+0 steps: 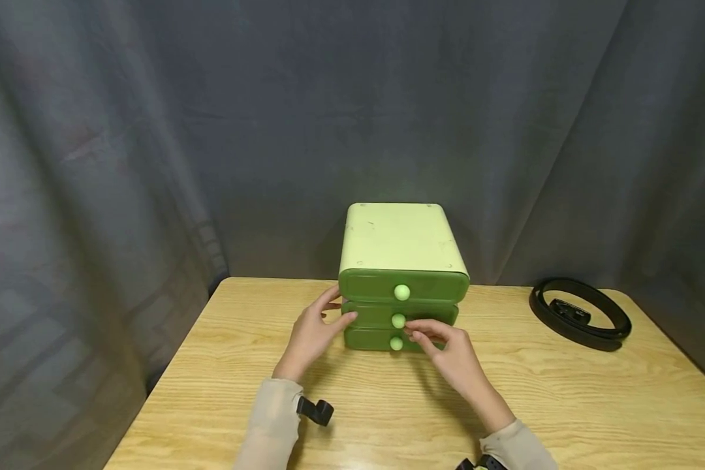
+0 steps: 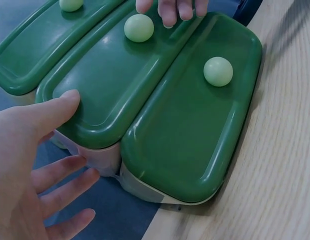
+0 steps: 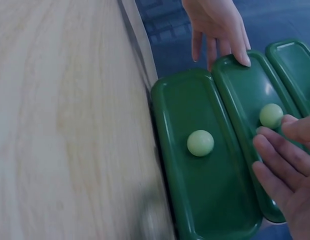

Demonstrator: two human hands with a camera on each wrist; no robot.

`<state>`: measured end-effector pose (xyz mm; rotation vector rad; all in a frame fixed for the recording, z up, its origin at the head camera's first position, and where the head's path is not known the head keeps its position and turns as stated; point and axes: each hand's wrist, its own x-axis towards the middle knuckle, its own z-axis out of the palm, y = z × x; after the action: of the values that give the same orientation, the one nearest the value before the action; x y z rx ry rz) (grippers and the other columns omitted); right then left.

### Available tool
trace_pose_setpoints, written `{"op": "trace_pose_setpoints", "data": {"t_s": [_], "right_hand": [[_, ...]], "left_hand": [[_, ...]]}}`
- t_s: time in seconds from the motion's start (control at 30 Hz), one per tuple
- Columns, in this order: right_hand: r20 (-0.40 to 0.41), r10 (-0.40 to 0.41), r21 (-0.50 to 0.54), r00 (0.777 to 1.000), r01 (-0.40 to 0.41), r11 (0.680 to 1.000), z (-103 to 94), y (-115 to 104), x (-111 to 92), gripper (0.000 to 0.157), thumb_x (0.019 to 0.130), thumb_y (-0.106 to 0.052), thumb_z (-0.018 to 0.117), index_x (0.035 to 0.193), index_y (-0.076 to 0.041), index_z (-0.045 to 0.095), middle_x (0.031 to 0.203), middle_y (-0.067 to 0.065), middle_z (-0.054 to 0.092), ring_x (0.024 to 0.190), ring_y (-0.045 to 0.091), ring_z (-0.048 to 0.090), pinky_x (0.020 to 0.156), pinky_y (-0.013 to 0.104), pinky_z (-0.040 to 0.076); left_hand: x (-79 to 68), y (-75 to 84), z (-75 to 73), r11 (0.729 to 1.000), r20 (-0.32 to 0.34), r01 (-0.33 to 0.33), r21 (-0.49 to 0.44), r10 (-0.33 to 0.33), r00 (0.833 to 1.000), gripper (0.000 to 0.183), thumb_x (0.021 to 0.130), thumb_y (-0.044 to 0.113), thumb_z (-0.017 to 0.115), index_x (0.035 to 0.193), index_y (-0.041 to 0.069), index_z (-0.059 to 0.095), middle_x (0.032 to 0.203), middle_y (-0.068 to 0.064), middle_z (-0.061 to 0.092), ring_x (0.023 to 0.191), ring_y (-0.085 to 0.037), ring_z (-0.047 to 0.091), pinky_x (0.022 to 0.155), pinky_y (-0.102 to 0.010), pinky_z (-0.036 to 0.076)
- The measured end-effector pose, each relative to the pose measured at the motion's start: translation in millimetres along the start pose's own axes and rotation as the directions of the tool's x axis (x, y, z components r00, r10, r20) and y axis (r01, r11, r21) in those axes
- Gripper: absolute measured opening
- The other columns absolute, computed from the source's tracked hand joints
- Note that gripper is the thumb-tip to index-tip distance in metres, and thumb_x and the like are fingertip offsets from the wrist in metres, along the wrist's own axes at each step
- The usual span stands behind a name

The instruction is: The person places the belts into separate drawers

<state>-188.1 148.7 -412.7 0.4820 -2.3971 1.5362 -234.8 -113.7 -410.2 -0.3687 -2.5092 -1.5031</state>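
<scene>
A small cabinet with a pale yellow-green shell [image 1: 402, 235] stands on the table with three stacked green drawers, each with a round pale knob. My left hand [image 1: 314, 333] is at the cabinet's left side. Its thumb [image 2: 70, 100] rests on the left end of the middle drawer front [image 2: 102, 95], while the other fingers extend loosely beside the drawer's side. Close by the middle knob [image 1: 398, 320], on its right, is my right hand [image 1: 446, 349]. Its fingers [image 3: 275, 160] are loosely extended with the tips right at the knob, not wrapped around it.
A coiled black belt [image 1: 581, 336] with its buckle lies on the table to the right. The wooden table [image 1: 376, 418] ends at a grey curtain [image 1: 329, 130], close behind the cabinet. Black straps with small devices are on both wrists.
</scene>
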Motion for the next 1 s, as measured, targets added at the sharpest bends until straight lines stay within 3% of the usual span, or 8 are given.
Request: {"op": "trace_pose_setpoints", "data": {"t_s": [0.6,1.0], "right_hand": [[0.087,0.141,0.095,0.986,-0.150,0.984,-5.5,-2.3,-2.7,0.021,0.093,-0.009,0.070,0.112,0.000,0.072,0.102,0.010,0.074,0.091,0.015,0.071,0.085,0.025,0.054],[0.074,0.153,0.021,0.986,-0.155,0.988,-1.3,9.3,0.5,0.023,0.090,-0.009,0.073,0.112,-0.003,0.072,0.097,0.007,0.074,0.087,0.015,0.070,0.080,0.026,0.055]], "left_hand": [[1.0,-1.1,1.3,0.998,-0.011,-0.038,-0.044,0.037,0.999,0.058,0.090,0.034,0.075,0.143,0.026,0.053,0.136,0.006,0.059,0.115,-0.026,0.060,0.095,-0.047,0.045],[1.5,-1.6,2.7,0.998,-0.026,-0.047,-0.030,0.046,0.999,0.056,0.089,0.033,0.075,0.142,0.026,0.055,0.134,0.005,0.061,0.115,-0.030,0.061,0.095,-0.048,0.045]]}}
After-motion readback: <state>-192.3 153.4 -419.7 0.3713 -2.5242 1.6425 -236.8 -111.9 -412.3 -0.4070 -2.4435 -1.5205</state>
